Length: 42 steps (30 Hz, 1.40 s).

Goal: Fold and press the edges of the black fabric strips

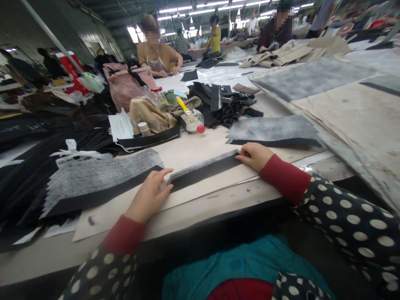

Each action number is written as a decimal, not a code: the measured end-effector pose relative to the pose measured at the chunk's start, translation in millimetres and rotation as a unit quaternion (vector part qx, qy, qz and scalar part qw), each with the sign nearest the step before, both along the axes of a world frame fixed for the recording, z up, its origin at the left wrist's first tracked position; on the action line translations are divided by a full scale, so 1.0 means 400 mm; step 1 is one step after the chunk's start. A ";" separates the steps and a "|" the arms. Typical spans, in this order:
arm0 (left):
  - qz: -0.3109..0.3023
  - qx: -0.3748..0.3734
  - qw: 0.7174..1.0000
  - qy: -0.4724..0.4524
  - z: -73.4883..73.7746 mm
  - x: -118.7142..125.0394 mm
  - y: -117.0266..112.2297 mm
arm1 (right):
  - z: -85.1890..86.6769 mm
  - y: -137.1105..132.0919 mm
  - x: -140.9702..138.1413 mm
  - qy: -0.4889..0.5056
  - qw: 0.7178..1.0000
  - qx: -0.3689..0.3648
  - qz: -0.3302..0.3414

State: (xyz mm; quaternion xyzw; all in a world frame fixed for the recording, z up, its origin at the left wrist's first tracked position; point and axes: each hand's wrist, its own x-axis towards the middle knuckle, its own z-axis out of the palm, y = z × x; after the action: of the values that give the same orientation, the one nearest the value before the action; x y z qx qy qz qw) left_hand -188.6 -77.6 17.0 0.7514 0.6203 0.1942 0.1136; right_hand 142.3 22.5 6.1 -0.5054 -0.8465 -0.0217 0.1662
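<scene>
A narrow black strip (206, 169) with a grey fuzzy upper edge lies across the pale board in front of me. My right hand (254, 156) pinches its right end between thumb and curled fingers. At the strip's left end is my left hand (152, 193), thumb and forefinger apart on either side of the end. Whether those fingertips press on the strip cannot be made out. Left of it lies a stack of grey fuzzy pieces (106, 175) with black borders and jagged ends. A similar grey piece (275, 128) rests beyond my right hand.
Behind the strip are a yellow-handled brush (185, 109) on a clear bottle with a red cap (200, 128), a small white-capped bottle (144, 128) and a heap of black strips (218, 102). Large grey-and-cream sheets (343, 104) cover the right side. A co-worker (161, 56) works across the table.
</scene>
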 end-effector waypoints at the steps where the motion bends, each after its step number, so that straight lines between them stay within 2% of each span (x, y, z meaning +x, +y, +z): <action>1: -0.002 0.006 1.000 0.004 0.002 -0.001 0.002 | -0.002 0.000 0.002 0.011 1.000 0.013 -0.001; 5: -0.046 -0.023 0.999 0.006 0.017 -0.003 0.011 | -0.008 0.003 0.011 0.045 0.998 0.046 -0.028; 6: -0.061 -0.034 0.998 0.008 0.020 -0.004 0.014 | -0.008 0.005 0.012 0.049 0.998 0.047 -0.016; 11: -0.099 -0.069 0.992 0.028 0.031 -0.021 0.028 | -0.012 0.014 0.022 0.003 0.991 0.032 0.130; 15: -0.145 -0.102 0.983 0.058 0.039 -0.047 0.031 | -0.015 0.016 0.032 -0.024 0.988 0.029 0.149; 19: -0.142 -0.076 0.980 0.113 0.065 -0.053 0.030 | -0.011 0.011 0.034 -0.034 0.988 0.036 0.149; 22: -0.130 -0.024 0.977 0.167 0.092 -0.015 0.028 | 0.004 0.001 0.026 -0.031 0.994 0.053 0.094; 25: -0.101 0.054 0.974 0.198 0.102 0.069 0.029 | 0.023 -0.023 -0.006 -0.037 0.995 0.079 0.053; 27: -0.123 0.075 0.970 0.195 0.091 0.139 0.033 | 0.027 -0.048 -0.044 -0.029 0.992 0.082 0.086; 31: -0.177 0.063 0.965 0.184 0.043 0.243 0.049 | -0.001 -0.102 -0.125 0.021 0.974 0.046 0.220; 33: -0.176 0.056 0.967 0.176 0.024 0.260 0.054 | -0.024 -0.113 -0.137 0.026 0.971 0.024 0.237; 35: -0.169 0.052 0.970 0.167 0.016 0.259 0.054 | -0.040 -0.109 -0.120 0.018 0.976 0.015 0.217; 39: -0.160 0.043 0.975 0.150 0.021 0.239 0.050 | -0.048 -0.084 -0.043 -0.004 0.988 0.031 0.153; 42: -0.162 0.029 0.977 0.134 0.030 0.228 0.052 | -0.042 -0.089 -0.007 -0.004 0.992 0.043 0.122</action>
State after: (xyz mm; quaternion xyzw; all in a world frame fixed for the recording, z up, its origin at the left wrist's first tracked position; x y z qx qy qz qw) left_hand -97.5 -56.9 29.0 0.8643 0.4937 0.0885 0.0371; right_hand 139.5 -13.2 -10.6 -0.3905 -0.9009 -0.0394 0.1853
